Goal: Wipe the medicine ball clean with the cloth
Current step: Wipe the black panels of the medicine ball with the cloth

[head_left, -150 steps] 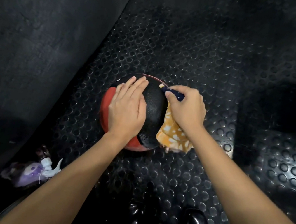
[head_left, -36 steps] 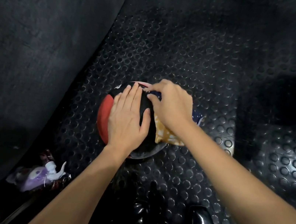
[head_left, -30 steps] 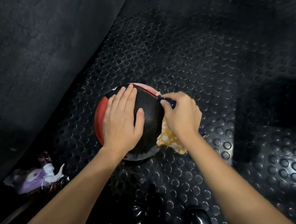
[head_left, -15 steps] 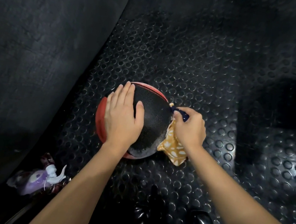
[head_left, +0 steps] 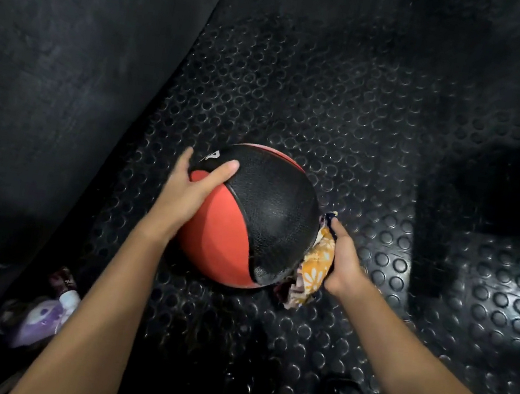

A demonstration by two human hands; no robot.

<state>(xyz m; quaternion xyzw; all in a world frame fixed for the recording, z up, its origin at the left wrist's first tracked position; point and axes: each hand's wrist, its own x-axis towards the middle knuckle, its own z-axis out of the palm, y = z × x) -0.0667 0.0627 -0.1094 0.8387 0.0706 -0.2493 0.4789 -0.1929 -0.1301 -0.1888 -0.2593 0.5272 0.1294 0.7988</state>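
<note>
The studded rubber floor (head_left: 351,109) lay open from 12 to 3 o'clock. The medicine ball (head_left: 255,216) sat on it centrally. The left hand (head_left: 188,197) cupped its 9 o'clock edge, thumb spread. The right hand (head_left: 342,261) pressed the bunched cloth (head_left: 315,270) against 4 o'clock, fingers seemingly curled round it.
</note>
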